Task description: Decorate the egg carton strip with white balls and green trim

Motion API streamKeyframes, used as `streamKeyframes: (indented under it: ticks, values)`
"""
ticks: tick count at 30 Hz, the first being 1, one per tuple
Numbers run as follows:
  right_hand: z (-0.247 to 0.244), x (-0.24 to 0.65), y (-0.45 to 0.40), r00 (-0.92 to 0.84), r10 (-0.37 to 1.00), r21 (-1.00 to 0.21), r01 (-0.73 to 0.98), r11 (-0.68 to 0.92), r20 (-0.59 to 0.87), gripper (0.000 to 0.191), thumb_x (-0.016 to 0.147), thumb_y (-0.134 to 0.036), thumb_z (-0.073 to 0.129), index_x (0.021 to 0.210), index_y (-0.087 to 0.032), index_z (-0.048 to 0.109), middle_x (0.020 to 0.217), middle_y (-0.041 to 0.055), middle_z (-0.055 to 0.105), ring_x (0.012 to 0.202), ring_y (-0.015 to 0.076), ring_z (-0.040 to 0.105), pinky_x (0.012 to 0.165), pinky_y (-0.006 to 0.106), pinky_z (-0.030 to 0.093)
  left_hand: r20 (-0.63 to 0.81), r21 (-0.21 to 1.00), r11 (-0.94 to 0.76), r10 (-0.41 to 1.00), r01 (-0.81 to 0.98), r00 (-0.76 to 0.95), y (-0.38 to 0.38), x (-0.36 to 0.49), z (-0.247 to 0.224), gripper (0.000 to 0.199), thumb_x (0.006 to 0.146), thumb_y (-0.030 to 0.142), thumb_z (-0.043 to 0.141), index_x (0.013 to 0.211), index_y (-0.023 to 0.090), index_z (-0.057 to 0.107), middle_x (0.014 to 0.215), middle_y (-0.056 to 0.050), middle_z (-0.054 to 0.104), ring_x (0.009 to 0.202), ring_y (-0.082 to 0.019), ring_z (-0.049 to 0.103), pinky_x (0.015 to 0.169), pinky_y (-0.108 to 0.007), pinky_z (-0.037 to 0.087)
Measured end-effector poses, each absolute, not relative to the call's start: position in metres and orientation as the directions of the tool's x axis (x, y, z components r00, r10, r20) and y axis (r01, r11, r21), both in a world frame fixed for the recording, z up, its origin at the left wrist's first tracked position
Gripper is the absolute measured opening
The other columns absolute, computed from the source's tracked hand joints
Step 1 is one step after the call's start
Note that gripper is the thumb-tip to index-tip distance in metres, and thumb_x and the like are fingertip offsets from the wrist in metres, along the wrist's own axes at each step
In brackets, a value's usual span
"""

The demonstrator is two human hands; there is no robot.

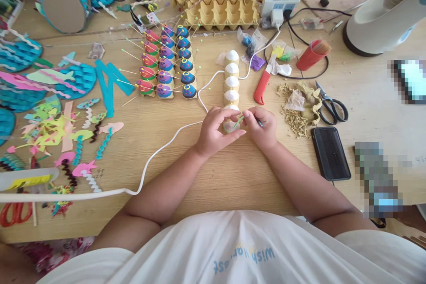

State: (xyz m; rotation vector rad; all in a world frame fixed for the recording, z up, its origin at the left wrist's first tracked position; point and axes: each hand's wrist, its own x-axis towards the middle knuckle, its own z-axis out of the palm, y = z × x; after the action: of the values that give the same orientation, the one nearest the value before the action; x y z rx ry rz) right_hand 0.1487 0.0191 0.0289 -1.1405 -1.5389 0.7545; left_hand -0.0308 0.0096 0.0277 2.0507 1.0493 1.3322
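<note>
Wooden table (213, 186) below, right hand (264, 129) pinches a green strip (238, 120), likely soft: grip its end. Left hand (216, 131) curves, unclosed.

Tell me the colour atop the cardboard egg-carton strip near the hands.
White, on its four farthest bumps; head view shows this best.

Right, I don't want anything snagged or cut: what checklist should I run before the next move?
1. Thin pale-green strip pinched by the right hand: ok, held in its fingers.
2. Grip of the left hand on the beige egg-carton row with white-topped cups: cannot tell; thumb and forefinger lie around the nearest cup.
3. Long white cable clear of the row: not ok, it appears to pass under it.
4. Red-handled cutter with whitish blade clear of both hands: ok, lying beyond the right one.
5. Black-handled metal scissors clear of both hands: ok, lying to the right.
</note>
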Motion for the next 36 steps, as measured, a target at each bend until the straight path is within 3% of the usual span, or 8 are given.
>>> streamKeyframes:
  ticks: [5,11,15,18,23,26,31,36]
  values:
    - [0.0285,0.1491,0.0198,-0.031,0.922,-0.884,0.274,0.378,0.385,0.055,0.099,-0.064,0.057,0.066,-0.021,0.063,0.06,0.0006,0.064,0.054,0.0123,0.054,0.055,0.028,0.042,0.553,0.743,-0.58,0.813,0.334,0.182,0.0099,-0.0295,0.0253,0.018,0.096,0.033,0.074,0.112,0.024,0.072,0.092,-0.003,0.076,0.09,-0.017,0.066,0.083,-0.033,0.052]
    - [0.0259,0.1498,0.0187,-0.063,0.915,-0.887,0.228,0.403,0.399,0.048,0.1,-0.06,0.059,0.075,-0.021,0.068,0.065,0.0017,0.07,0.059,0.0137,0.061,0.059,0.029,0.048,0.544,0.743,-0.574,0.817,0.343,0.189,0.0097,-0.0283,0.0259,0.032,0.091,0.041,0.08,0.117,0.023,0.071,0.098,-0.004,0.077,0.092,-0.017,0.068,0.082,-0.032,0.053]
    - [0.0243,0.1503,0.0189,-0.083,0.918,-0.899,0.187,0.396,0.388,0.047,0.102,-0.06,0.056,0.078,-0.022,0.07,0.068,0.0023,0.07,0.062,0.0147,0.064,0.061,0.03,0.05,0.538,0.751,-0.549,0.831,0.368,0.141,0.0104,-0.0281,0.0223,0.021,0.096,0.04,0.075,0.11,0.024,0.074,0.094,-0.003,0.076,0.086,-0.015,0.066,0.078,-0.031,0.053]
    - [0.0221,0.1506,0.0202,-0.077,0.924,-0.914,0.142,0.381,0.374,0.046,0.102,-0.063,0.054,0.091,-0.022,0.073,0.069,0.0013,0.069,0.063,0.0152,0.064,0.062,0.031,0.052,0.519,0.769,-0.506,0.851,0.391,0.082,0.0112,-0.0294,0.0202,0.02,0.098,0.042,0.072,0.105,0.024,0.076,0.095,-0.004,0.076,0.085,-0.016,0.066,0.079,-0.032,0.054]
    - [0.0207,0.1482,0.023,-0.134,0.916,-0.915,0.089,0.392,0.379,0.044,0.089,-0.06,0.076,0.112,-0.023,0.07,0.079,-0.0009,0.068,0.064,0.0123,0.057,0.058,0.027,0.047,0.519,0.793,-0.489,0.855,0.362,0.017,0.0118,-0.031,0.019,0.019,0.098,0.042,0.071,0.104,0.025,0.078,0.097,-0.004,0.078,0.086,-0.016,0.066,0.08,-0.032,0.054]
    - [0.0226,0.1453,0.023,-0.179,0.904,-0.903,0.125,0.411,0.387,0.043,0.086,-0.057,0.08,0.11,-0.023,0.07,0.085,0.0008,0.07,0.065,0.0116,0.054,0.059,0.027,0.047,0.531,0.786,-0.505,0.847,0.358,0.029,0.0121,-0.0315,0.019,0.019,0.1,0.04,0.069,0.105,0.025,0.078,0.1,-0.005,0.079,0.09,-0.017,0.067,0.082,-0.033,0.055]
    - [0.0251,0.1442,0.0212,-0.129,0.9,-0.879,0.193,0.435,0.417,0.031,0.095,-0.054,0.071,0.098,-0.023,0.071,0.079,0.0008,0.069,0.061,0.0114,0.05,0.057,0.028,0.045,0.532,0.76,-0.505,0.845,0.409,0.055,0.0121,-0.0317,0.0193,0.023,0.102,0.042,0.065,0.107,0.024,0.078,0.101,-0.005,0.079,0.094,-0.018,0.069,0.085,-0.034,0.056]
    - [0.0265,0.1461,0.021,-0.123,0.899,-0.871,0.224,0.438,0.421,0.034,0.096,-0.057,0.068,0.091,-0.023,0.068,0.078,0.0007,0.067,0.06,0.0116,0.05,0.058,0.029,0.045,0.509,0.778,-0.49,0.859,0.394,0.065,0.0094,-0.0321,0.0207,0.03,0.102,0.047,0.064,0.118,0.025,0.076,0.106,-0.006,0.078,0.092,-0.017,0.068,0.083,-0.033,0.056]
